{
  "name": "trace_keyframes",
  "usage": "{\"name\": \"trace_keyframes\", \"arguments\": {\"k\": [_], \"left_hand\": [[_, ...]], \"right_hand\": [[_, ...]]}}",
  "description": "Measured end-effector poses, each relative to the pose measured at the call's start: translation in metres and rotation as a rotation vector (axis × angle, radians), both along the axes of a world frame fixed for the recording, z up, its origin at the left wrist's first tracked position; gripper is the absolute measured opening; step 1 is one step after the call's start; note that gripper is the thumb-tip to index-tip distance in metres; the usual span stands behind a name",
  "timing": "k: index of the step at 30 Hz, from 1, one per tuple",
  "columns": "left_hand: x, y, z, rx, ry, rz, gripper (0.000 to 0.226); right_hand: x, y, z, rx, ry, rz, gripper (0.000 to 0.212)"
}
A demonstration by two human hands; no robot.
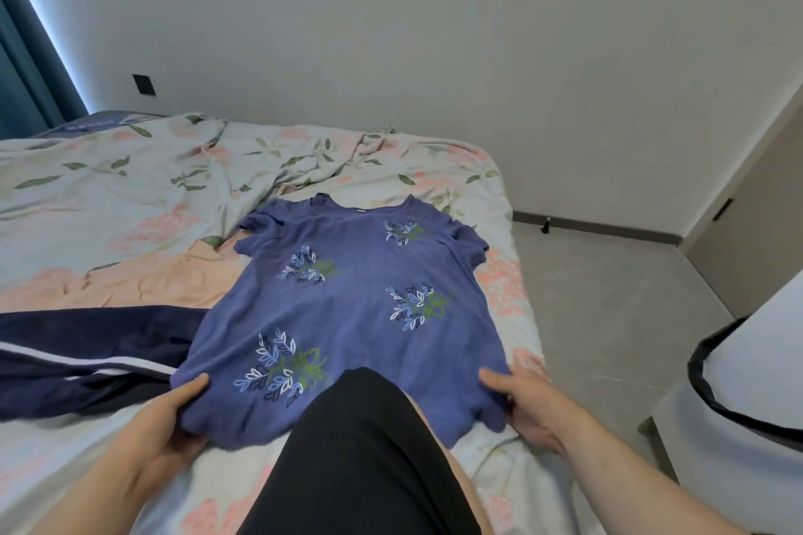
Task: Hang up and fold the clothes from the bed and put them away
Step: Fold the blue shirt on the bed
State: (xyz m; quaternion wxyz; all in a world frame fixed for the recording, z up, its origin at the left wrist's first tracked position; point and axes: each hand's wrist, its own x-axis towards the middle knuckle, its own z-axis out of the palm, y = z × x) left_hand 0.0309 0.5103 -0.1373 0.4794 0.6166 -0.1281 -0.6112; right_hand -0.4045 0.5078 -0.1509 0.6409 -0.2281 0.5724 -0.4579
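A blue short-sleeved shirt with embroidered leaf sprigs lies spread flat, front up, on the bed, its neck pointing away from me. My left hand grips the shirt's hem at its near left corner, thumb on top. My right hand grips the near right corner of the hem the same way. A dark navy garment with white stripes lies crumpled to the left, its edge under the shirt's side. My knee in black shorts rests on the bed over the middle of the hem.
The bed carries a rumpled floral duvet and a peach sheet. Grey tiled floor runs along the right, with a door beyond. A white bin with a black liner stands at the right edge. A teal curtain hangs far left.
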Motion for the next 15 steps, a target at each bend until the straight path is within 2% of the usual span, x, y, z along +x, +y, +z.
{"name": "trace_keyframes", "arguments": {"k": [2, 5, 7, 9, 10, 12, 13, 14, 15], "left_hand": [[0.002, 0.003, 0.0, -0.001, -0.015, -0.044, 0.023], [0.01, 0.0, 0.003, -0.003, -0.033, 0.037, 0.014], [0.016, 0.002, 0.001, 0.079, -0.084, 0.019, 0.008], [0.022, 0.006, -0.008, 0.19, -0.213, -0.089, 0.019], [0.025, 0.008, -0.012, 0.218, -0.328, -0.157, 0.026], [0.025, 0.004, -0.015, 0.22, -0.784, -0.33, 0.031], [0.023, -0.004, -0.014, 0.213, -1.046, -0.386, 0.036], [0.018, -0.015, -0.012, 0.201, -1.25, -0.415, 0.046], [0.008, -0.026, -0.008, 0.149, -1.383, -0.44, 0.053]], "right_hand": [[-0.005, 0.005, -0.007, -0.025, 0.056, 0.063, 0.032], [-0.018, 0.002, -0.003, 0.004, 0.054, -0.077, 0.032], [-0.027, 0.003, -0.001, 0.101, 0.115, -0.048, 0.039], [-0.034, 0.005, -0.001, 0.118, 0.256, 0.042, 0.048], [-0.036, 0.004, -0.001, 0.105, 0.371, 0.09, 0.047], [-0.041, -0.003, -0.001, 0.085, 0.736, 0.156, 0.023], [-0.042, -0.01, 0.0, 0.096, 0.914, 0.187, 0.022], [-0.043, -0.019, 0.0, 0.095, 1.057, 0.206, 0.03], [-0.041, -0.029, 0.002, 0.092, 1.105, 0.194, 0.033]]}}
